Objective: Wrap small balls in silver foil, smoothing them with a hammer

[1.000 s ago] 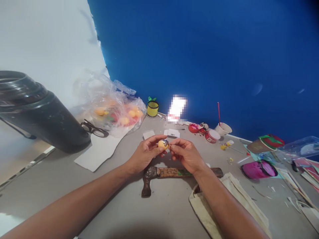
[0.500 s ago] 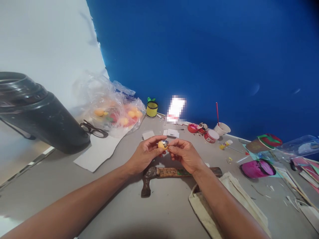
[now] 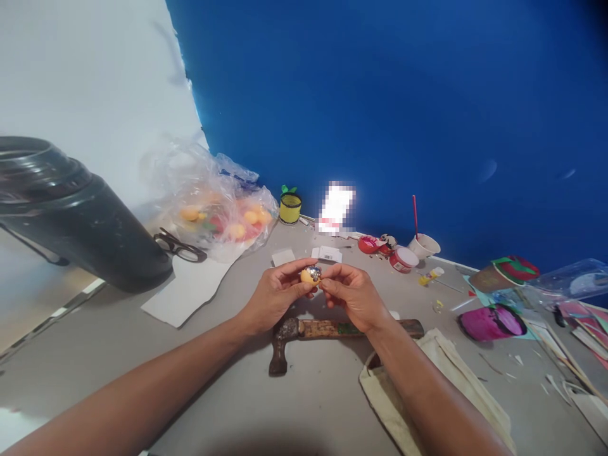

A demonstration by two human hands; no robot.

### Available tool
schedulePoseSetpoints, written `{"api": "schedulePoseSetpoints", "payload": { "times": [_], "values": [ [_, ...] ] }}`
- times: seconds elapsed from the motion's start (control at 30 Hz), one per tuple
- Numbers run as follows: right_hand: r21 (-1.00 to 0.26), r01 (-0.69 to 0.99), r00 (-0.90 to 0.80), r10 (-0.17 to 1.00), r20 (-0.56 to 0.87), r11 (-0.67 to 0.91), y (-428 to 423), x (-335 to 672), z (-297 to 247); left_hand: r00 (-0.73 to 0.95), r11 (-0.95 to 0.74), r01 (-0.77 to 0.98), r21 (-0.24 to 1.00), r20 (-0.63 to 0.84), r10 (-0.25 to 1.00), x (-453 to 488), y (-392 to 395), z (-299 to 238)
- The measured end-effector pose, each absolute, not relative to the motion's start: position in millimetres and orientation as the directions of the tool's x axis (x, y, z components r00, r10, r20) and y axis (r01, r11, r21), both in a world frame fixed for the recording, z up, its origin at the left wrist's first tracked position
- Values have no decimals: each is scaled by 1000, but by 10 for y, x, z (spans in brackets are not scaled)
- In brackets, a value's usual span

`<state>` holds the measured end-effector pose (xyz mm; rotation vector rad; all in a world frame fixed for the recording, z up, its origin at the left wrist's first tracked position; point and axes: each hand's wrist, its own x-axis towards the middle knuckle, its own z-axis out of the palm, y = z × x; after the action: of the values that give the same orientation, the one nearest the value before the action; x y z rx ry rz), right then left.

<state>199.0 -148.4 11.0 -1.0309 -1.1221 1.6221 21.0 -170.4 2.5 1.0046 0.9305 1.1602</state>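
A small round ball (image 3: 310, 275), yellow-orange below and shiny silver on top, is held up in front of me. My left hand (image 3: 274, 292) grips it from the left between thumb and fingers. At its right edge my right hand (image 3: 354, 292) pinches with thumb and forefinger, touching the ball; whether a tiny part sits in that pinch is too small to tell. Below both hands a claw hammer (image 3: 316, 328) with a worn wooden handle lies on the table, its head to the left. My right forearm crosses above a beige cloth bag (image 3: 456, 367).
A big dark flask (image 3: 95, 221), glasses (image 3: 183, 246) and a plastic bag (image 3: 228, 215) of colourful pieces stand left. Behind are a yellow cup (image 3: 290, 209), a small white box (image 3: 327, 254), a red-lidded jar (image 3: 403, 259) and a white cup (image 3: 425, 245). A magenta cup (image 3: 491, 322) lies right among scraps.
Almost nothing differs. Both hands keep the ball in the same place, and the view has shifted very slightly.
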Motion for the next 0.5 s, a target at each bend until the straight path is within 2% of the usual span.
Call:
{"api": "schedulePoseSetpoints", "payload": {
  "times": [0.17,0.5],
  "values": [
    [-964,-217,-252,963,-98,-155,-1511,1945,95,123,102,-249,963,-73,990,214,-1716,22],
    [-968,-203,-226,969,-98,-145,-1520,1915,66,73,83,-203,976,-69,995,236,-1730,26]
  ]
}}
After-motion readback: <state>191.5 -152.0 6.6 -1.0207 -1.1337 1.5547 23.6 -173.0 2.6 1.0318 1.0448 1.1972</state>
